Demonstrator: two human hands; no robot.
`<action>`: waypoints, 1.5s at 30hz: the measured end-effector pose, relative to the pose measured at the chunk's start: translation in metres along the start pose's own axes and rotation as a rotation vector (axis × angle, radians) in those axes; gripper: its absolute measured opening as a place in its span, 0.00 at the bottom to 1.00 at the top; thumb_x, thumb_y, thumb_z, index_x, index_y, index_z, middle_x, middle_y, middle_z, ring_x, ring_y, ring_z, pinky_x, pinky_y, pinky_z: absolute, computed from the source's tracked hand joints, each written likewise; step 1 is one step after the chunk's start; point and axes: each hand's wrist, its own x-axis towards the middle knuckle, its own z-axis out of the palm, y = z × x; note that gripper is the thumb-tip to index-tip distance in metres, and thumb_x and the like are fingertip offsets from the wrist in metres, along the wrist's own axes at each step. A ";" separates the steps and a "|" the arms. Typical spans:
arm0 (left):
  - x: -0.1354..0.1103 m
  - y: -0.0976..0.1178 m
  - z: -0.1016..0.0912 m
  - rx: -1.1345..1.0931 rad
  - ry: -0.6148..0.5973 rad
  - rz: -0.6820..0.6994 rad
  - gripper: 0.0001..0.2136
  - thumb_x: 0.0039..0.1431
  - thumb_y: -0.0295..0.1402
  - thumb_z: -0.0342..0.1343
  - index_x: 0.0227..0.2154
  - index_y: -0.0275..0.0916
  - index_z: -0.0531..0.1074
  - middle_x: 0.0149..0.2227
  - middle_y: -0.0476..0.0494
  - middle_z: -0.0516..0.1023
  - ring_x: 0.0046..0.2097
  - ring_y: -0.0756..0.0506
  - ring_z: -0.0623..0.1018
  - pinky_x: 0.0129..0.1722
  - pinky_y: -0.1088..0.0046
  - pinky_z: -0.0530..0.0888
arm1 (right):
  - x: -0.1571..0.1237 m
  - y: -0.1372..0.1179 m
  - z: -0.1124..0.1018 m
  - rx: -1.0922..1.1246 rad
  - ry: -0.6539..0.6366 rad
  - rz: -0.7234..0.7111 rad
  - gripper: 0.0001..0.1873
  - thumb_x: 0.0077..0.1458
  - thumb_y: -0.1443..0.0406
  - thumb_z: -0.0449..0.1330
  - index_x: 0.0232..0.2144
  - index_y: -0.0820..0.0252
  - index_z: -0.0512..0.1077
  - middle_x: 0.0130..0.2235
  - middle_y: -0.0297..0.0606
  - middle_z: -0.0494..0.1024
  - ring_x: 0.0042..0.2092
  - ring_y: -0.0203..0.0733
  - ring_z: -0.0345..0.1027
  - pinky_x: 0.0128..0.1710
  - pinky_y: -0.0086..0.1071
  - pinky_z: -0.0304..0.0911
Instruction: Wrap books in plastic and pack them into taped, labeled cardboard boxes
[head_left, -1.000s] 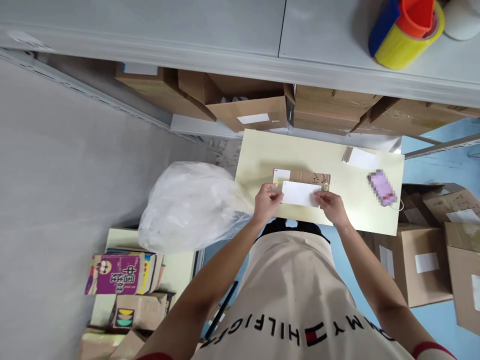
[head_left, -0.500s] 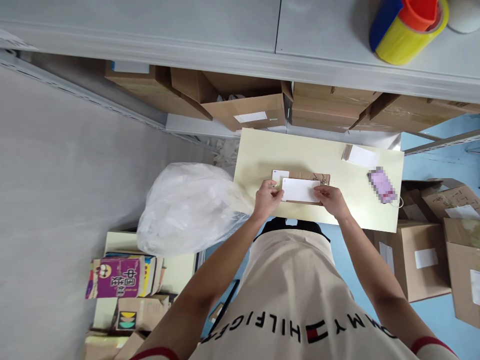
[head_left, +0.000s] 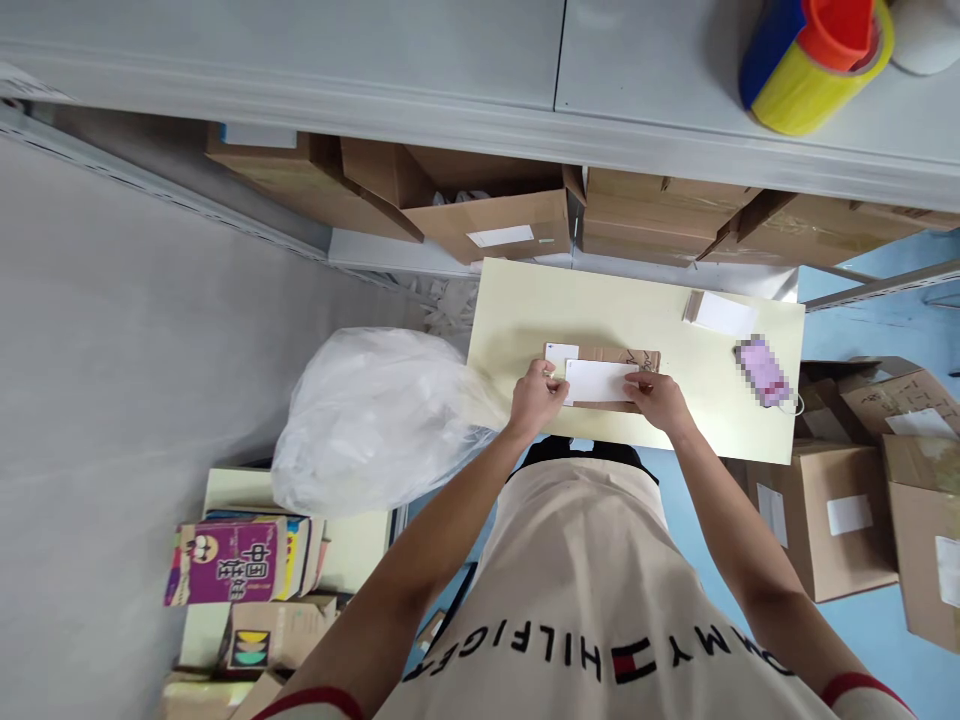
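- Across the top: grey shelf (head_left: 375,60), with a yellow-and-blue tape roll (head_left: 821,60) standing on it at the far right.
- Under that shelf: a row of brown cardboard boxes (head_left: 487,215), one with its flaps open.
- Left of the table, touching its corner: a bulging clear plastic bag (head_left: 375,420).
- Centre: pale yellow table (head_left: 525,300), pushed up near the boxes.
- On the floor at right: more cartons (head_left: 832,520) with white labels stuck on.
- Lower left: a stack of books (head_left: 232,560), purple cover on top.
- Near the table's front edge: a flat brown parcel (head_left: 622,355), lying level, handwriting on its right end, a small white sticker (head_left: 562,352) at its left corner.
- Over the parcel: white label (head_left: 600,381), covering most of its top; whether pressed down or just above cannot be told.
- Left hand (head_left: 536,395): grip closed, pinching the label's left edge.
- Right hand (head_left: 658,397): grip closed, pinching the label's right edge.
- Well apart at the table's right end: a white pad (head_left: 720,313) and a blurred pink item (head_left: 761,372).
- Step in hand, by the look: lining up the label on the parcel.
- Called for next, as a judgement: edges kept square to the parcel, then smoothing flat from one end without creases.
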 end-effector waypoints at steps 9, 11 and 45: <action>0.007 0.010 -0.007 0.291 -0.069 0.096 0.11 0.50 0.29 0.59 0.37 0.47 0.68 0.27 0.49 0.80 0.36 0.38 0.80 0.34 0.67 0.70 | 0.001 -0.005 -0.004 -0.298 -0.053 -0.119 0.14 0.54 0.56 0.63 0.43 0.47 0.79 0.28 0.33 0.78 0.30 0.42 0.73 0.31 0.35 0.64; 0.007 0.012 -0.011 0.391 -0.088 0.099 0.11 0.52 0.29 0.58 0.40 0.45 0.69 0.27 0.47 0.79 0.36 0.37 0.80 0.34 0.67 0.70 | -0.002 -0.006 -0.007 -0.375 -0.070 -0.092 0.16 0.54 0.55 0.63 0.45 0.46 0.78 0.29 0.35 0.79 0.32 0.45 0.74 0.33 0.37 0.65; 0.012 -0.044 -0.022 0.230 -0.063 0.413 0.35 0.62 0.44 0.54 0.68 0.35 0.53 0.69 0.27 0.57 0.69 0.34 0.61 0.63 0.55 0.64 | -0.040 0.038 0.007 -0.223 0.323 -0.159 0.34 0.64 0.49 0.49 0.64 0.62 0.62 0.64 0.55 0.66 0.62 0.57 0.66 0.57 0.52 0.65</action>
